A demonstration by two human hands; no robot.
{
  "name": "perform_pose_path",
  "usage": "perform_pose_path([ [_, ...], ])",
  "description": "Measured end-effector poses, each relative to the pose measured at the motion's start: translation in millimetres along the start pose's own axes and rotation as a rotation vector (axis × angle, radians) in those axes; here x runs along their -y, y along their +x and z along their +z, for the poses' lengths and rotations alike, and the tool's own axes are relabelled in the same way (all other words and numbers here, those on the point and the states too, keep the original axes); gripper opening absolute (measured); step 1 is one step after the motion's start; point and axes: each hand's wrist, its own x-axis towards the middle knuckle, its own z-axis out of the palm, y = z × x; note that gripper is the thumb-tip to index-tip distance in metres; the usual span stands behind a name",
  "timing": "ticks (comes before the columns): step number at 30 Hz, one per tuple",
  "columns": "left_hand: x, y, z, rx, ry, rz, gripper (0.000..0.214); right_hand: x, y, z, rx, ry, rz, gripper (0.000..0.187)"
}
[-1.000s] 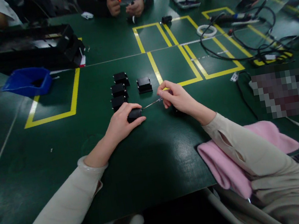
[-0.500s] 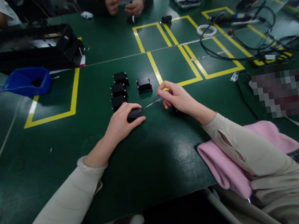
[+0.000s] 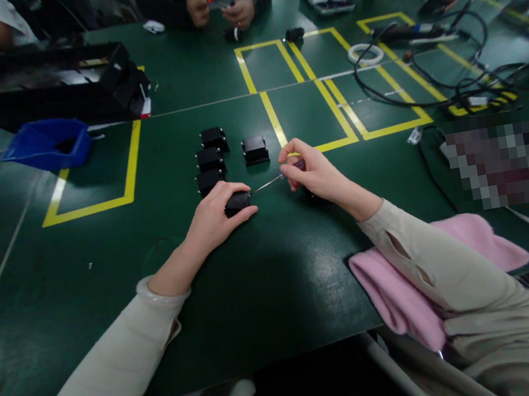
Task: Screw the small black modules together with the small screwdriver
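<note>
My left hand (image 3: 219,213) grips a small black box (image 3: 238,203) on the green tabletop, fingers over its far side and thumb along its near side. A screwdriver (image 3: 268,184) is pinched in my right hand (image 3: 308,170); its thin metal shaft points left and its tip is at the right end of that box. Just beyond my left hand stand three similar black boxes, the nearest (image 3: 209,181) close to my fingers. Another black box (image 3: 255,149) sits apart, between and beyond my hands. Something dark lies partly hidden under my right hand.
A blue bin (image 3: 50,144) and stacked black trays (image 3: 58,90) stand at the left. Black cables (image 3: 428,86) and a white ring (image 3: 366,54) lie far right. A pink cloth (image 3: 396,291) is under my right forearm. Other people's hands work across the table.
The fingers of my right hand have shifted slightly around the screwdriver, and more of its handle shows. My left hand and the black box have stayed in place.
</note>
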Motion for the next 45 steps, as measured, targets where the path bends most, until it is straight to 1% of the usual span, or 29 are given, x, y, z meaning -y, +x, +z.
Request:
perform_pose_path([
  [3, -0.3, -0.3, -0.3, -0.004, -0.003, 0.009, 0.036, -0.3, 0.4, 0.6, 0.003, 0.013, 0.018, 0.014],
  [7, -1.4, -0.3, -1.2, 0.002, -0.006, -0.002, 0.036, 0.2, 0.5, 1.7, 0.017, 0.037, 0.050, 0.016],
  [10, -1.6, -0.1, -1.4, 0.012, -0.004, -0.015, 0.037, 0.8, 0.1, 1.0, 0.010, 0.018, 0.036, 0.012],
  [14, -1.6, 0.1, -1.2, 0.004, -0.005, -0.010, 0.037, 1.4, -0.1, -0.3, -0.001, -0.011, 0.012, 0.021],
  [21, -2.7, 0.1, -1.9, 0.014, -0.002, -0.024, 0.039, -0.2, 0.5, 1.2, 0.016, 0.029, 0.052, 0.018],
  [24, -2.7, 0.3, -2.1, 0.016, 0.000, -0.026, 0.038, 0.6, 0.0, 0.7, 0.020, 0.012, 0.026, 0.015],
  [27, -2.0, 0.4, -1.8, 0.009, -0.004, -0.020, 0.037, 2.3, -0.5, 0.3, 0.000, -0.007, 0.004, 0.018],
  [31, -1.0, 0.3, -1.0, 0.003, -0.008, -0.016, 0.037, 2.8, -0.3, 1.4, 0.011, 0.011, 0.025, 0.014],
  [34, -1.3, 0.1, -1.1, 0.007, -0.001, -0.019, 0.037, 2.7, -0.2, 1.8, 0.033, 0.035, 0.039, 0.017],
  [37, -1.9, -0.2, -1.7, 0.011, 0.000, -0.025, 0.038, 3.5, -0.5, 0.8, 0.025, 0.010, 0.028, 0.014],
  [40, -2.1, -0.5, -2.1, 0.018, 0.000, -0.032, 0.039, 4.1, -0.7, 0.0, 0.005, -0.008, 0.020, 0.019],
  [43, -2.3, -0.6, -2.3, 0.019, 0.001, -0.033, 0.038, 4.1, -0.7, 0.6, 0.014, 0.002, 0.027, 0.015],
  [45, -2.4, -0.4, -2.2, 0.014, -0.003, -0.027, 0.038, 4.0, -0.8, 1.1, 0.028, 0.019, 0.041, 0.017],
])
